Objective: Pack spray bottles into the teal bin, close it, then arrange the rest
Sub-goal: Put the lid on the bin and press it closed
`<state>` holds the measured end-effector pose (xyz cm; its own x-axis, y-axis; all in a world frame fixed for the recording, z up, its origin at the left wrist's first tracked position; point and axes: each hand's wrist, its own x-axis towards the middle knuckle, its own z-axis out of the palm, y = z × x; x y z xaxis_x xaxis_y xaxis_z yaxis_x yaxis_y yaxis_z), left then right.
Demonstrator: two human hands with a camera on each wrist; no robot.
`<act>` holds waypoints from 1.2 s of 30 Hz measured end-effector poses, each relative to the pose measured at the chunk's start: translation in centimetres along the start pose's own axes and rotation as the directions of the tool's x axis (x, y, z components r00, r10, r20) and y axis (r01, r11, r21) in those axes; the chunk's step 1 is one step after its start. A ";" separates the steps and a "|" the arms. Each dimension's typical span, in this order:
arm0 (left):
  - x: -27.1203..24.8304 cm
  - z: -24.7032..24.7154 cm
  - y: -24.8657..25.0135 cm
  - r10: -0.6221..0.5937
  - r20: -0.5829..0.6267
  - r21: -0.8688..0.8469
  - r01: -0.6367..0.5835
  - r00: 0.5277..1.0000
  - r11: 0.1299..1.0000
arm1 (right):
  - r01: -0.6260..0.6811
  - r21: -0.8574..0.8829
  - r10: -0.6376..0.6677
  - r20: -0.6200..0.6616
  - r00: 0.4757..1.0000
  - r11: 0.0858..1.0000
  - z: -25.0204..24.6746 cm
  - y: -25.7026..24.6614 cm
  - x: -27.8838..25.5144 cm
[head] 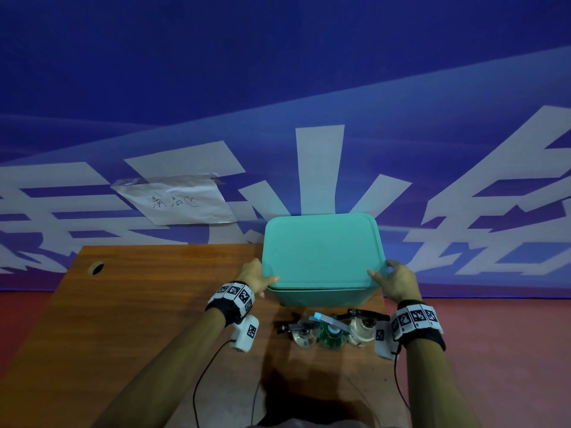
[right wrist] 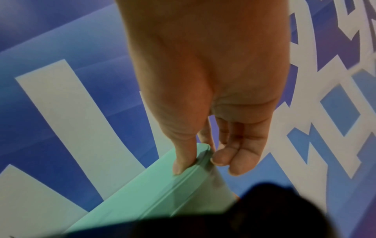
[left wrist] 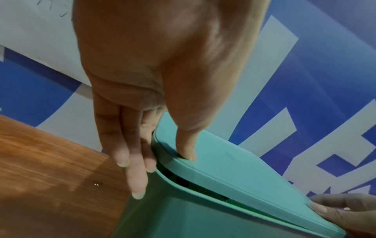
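The teal bin (head: 321, 298) stands at the table's far right part with its teal lid (head: 321, 251) on top. In the left wrist view a narrow dark gap shows between the lid (left wrist: 244, 173) and the bin wall (left wrist: 183, 217) at the near left corner. My left hand (head: 256, 278) pinches that corner, thumb on top, fingers down the side. My right hand (head: 398, 281) pinches the near right corner of the lid (right wrist: 142, 193), thumb on top, fingers curled at the edge. Three spray bottles stand before the bin: a clear one (head: 304, 335), a green one (head: 332, 335), another clear one (head: 364, 330).
The wooden table (head: 139, 304) stretches to the left, with a cable hole (head: 96, 267) near its far left corner. A paper sign (head: 176, 200) hangs on the blue banner behind. The table's right edge runs just right of the bin, red floor (head: 494, 335) beyond.
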<state>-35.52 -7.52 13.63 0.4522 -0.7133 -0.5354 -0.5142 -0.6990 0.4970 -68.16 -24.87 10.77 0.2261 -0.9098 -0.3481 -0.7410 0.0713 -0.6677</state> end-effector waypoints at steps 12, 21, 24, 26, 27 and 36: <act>-1.0 -0.1 -0.3 -0.011 -0.066 -0.066 0.007 0.998 0.998 | 0.056 0.007 -0.056 0.001 0.998 0.998 1.0 2.0 0.9; -1.3 0.2 -0.7 0.012 -0.083 -0.059 -0.017 0.997 0.998 | 0.080 0.026 -0.080 -0.016 0.997 0.996 1.5 2.5 0.8; -1.1 0.5 -0.8 0.010 -0.074 -0.040 -0.013 0.997 0.999 | 0.091 0.051 -0.090 -0.027 0.996 0.995 1.6 2.4 0.6; -1.0 0.7 -1.0 0.009 -0.067 -0.021 -0.011 0.998 1.000 | 0.099 0.072 -0.098 -0.026 0.995 0.992 1.6 2.4 0.5; -0.9 0.9 -1.0 0.011 -0.065 -0.023 -0.013 0.998 1.000 | 0.094 0.079 -0.093 -0.023 0.995 0.992 1.6 2.5 0.5; -0.8 1.2 -2.0 0.019 -0.074 -0.109 -0.027 0.997 0.994 | 0.072 0.063 -0.071 -0.018 0.997 0.995 1.5 2.2 0.3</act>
<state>-35.75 -5.51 12.29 0.4949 -0.7282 -0.4742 -0.4440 -0.6810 0.5823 -68.77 -24.43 8.23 0.2664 -0.9199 -0.2879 -0.6813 0.0316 -0.7313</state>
